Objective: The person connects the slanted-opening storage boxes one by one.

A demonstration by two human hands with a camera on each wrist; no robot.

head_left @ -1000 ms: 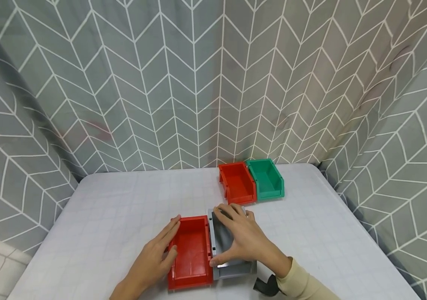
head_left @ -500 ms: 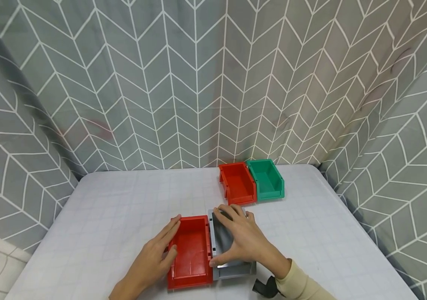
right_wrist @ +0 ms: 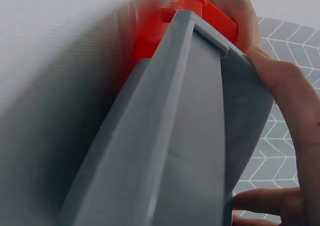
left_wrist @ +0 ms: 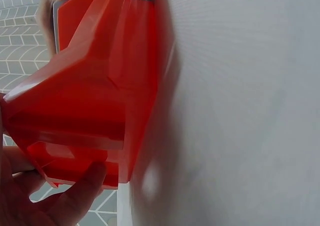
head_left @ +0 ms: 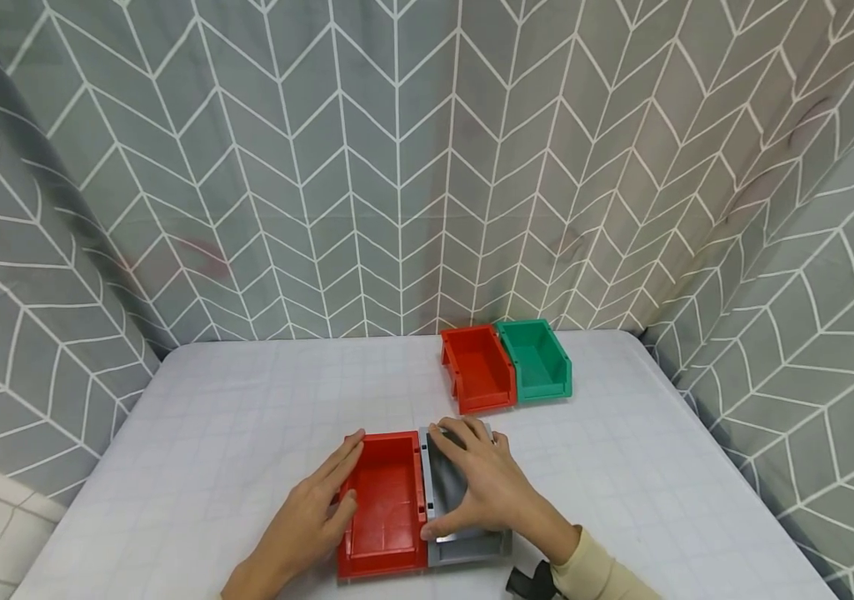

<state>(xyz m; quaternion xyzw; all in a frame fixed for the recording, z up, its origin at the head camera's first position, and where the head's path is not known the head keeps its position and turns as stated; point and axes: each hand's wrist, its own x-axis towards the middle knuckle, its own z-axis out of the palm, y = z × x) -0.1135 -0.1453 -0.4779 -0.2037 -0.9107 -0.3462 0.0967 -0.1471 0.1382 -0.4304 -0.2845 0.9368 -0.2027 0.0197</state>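
Observation:
A red storage bin (head_left: 385, 565) rests on the table at the front, its open top up. My left hand (head_left: 301, 518) holds its left wall, thumb over the rim; in the left wrist view, a finger of that hand (left_wrist: 85, 193) reaches into a recess in the red bin's side (left_wrist: 95, 101). Side by side with it, on the right, stands a grey bin (head_left: 475, 550), partly hidden under my right hand (head_left: 496, 483), which spans and grips it. In the right wrist view, the grey bin's wall (right_wrist: 165, 136) fills the middle, with the red bin (right_wrist: 215, 18) just beyond.
Farther back, a smaller red bin (head_left: 481, 367) and a green bin (head_left: 535, 358) stand side by side. A black strap piece (head_left: 531, 581) shows by my right sleeve (head_left: 602, 573). Patterned grey curtains (head_left: 367, 167) enclose the white-covered table (head_left: 269, 392).
The grey bin has slid slightly toward me with my right hand on it, along the red bin's side. The front red bin and left hand stay nearly in place. The head view has shifted slightly.

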